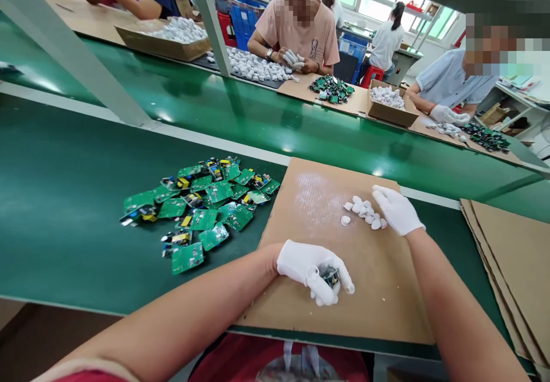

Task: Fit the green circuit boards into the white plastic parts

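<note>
curled shut on a small white shell with a dark board inside (329, 276), left hand (309, 267) hovers over the near cardboard sheet (309, 199). green circuit boards (201, 210) lie scattered to the left. right hand (397, 210) lies flat and unclenched, touching the white pieces (365, 213).

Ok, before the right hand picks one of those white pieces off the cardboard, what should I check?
1. Left hand grip on the small dark-and-green part: ok, fingers closed round it.
2. Right hand at the white pieces: ok, open, at the cluster's edge.
3. Stock on the cardboard sheet: ok, a small cluster lies there.
4. Circuit boards at hand: ok, heaped on the green belt to the left.
5. How the held part sits in the palm: cannot tell, fingers hide most of it.
6. Gloves on both hands: ok.
</note>
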{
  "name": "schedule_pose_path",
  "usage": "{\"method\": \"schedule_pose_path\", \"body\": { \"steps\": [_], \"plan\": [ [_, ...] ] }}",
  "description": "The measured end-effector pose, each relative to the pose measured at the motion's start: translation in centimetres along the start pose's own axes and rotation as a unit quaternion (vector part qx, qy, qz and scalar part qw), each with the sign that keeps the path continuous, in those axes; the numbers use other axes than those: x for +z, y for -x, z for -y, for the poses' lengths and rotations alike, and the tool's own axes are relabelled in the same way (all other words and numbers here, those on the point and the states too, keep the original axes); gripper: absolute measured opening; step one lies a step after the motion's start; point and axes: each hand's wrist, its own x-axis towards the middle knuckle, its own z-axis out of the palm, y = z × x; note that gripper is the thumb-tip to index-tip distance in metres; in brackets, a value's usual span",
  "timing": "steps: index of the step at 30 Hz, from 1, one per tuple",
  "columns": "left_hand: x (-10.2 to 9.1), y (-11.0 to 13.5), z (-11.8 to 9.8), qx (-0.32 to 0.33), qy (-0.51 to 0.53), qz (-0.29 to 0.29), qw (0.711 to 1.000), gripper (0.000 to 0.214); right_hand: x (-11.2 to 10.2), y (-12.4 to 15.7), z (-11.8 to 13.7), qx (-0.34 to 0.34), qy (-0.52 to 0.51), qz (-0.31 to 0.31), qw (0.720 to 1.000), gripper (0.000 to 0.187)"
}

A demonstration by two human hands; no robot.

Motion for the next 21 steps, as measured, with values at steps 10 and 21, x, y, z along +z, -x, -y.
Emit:
{"method": "schedule_pose_path", "body": {
  "steps": [10,21],
  "plan": [
    [0.1,0.2,0.1,-0.018,-0.043,0.003,0.999,0.073,1.2,-7.0,-1.3,-0.046,0.132,-0.012,0.99,0.048],
    [-0.3,4.0,-3.1,-0.081,-0.31,-0.077,0.944,0.067,2.8,-7.9,1.3,-0.053,0.226,0.0,0.973,0.041]
  ]
}}
